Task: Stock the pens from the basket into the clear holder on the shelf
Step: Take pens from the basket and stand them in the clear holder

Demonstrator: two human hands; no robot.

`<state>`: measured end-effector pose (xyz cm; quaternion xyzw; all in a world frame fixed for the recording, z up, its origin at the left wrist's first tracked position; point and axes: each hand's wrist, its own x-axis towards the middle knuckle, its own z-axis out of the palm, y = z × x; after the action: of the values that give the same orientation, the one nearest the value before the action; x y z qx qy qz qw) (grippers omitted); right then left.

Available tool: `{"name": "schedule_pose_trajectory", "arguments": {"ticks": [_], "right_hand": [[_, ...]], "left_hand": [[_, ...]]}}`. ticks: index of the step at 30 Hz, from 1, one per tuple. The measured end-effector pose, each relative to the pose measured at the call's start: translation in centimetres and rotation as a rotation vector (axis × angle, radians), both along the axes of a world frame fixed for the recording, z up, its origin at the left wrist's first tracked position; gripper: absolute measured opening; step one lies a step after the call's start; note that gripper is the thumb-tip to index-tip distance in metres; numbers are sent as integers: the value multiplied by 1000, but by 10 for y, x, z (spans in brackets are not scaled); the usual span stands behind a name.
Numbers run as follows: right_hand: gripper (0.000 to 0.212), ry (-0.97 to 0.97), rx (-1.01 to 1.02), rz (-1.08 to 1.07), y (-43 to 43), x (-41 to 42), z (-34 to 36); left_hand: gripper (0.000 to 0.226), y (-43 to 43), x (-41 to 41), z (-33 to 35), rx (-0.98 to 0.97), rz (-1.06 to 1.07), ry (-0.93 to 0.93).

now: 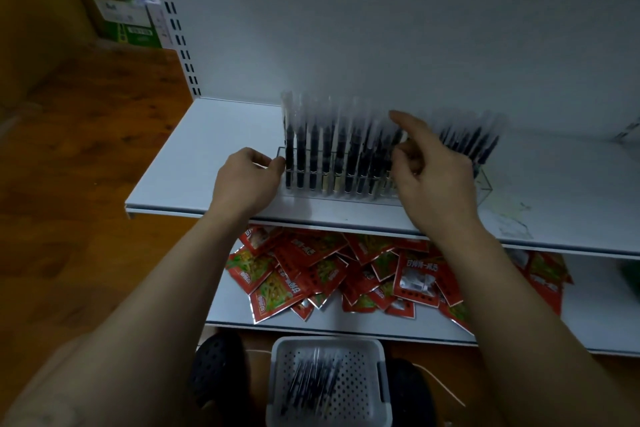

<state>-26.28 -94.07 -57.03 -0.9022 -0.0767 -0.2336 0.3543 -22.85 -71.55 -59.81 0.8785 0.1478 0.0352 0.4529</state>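
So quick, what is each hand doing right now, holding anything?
Left hand: grips the left end of the clear holder.
Right hand: fingers loosely curled at the pens; whether it pinches one cannot be told.

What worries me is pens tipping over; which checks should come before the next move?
1. Holder steadied: the left hand grips the clear holder at its left end. Ok.
2. Upright: the standing pens are straight at the left, but those at the right lean. Not ok.
3. Free to pick: the right hand is among the standing pens, blurred. Cannot tell.
4. Stock left: loose pens lie in the basket. Ok.
5. Seating: the clear holder sits flat on the shelf. Ok.
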Motion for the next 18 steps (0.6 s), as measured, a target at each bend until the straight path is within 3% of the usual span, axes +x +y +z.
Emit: {"name": "schedule_pose_trajectory", "arguments": {"ticks": [3, 8, 14, 18], "right_hand": [[57, 29, 80, -22, -4, -13, -2], [49, 113, 171, 19, 3, -41, -8], [25, 386, 44, 43, 13, -75, -38], [22, 624, -103, 89, 19, -99, -74]], "left_hand": [[44, -2, -8, 1, 13, -1, -6], [49, -9, -46, 2, -7, 7, 19], [23, -22, -112, -16, -31, -107, 73], [21, -31, -147, -48, 106, -217, 172]]}}
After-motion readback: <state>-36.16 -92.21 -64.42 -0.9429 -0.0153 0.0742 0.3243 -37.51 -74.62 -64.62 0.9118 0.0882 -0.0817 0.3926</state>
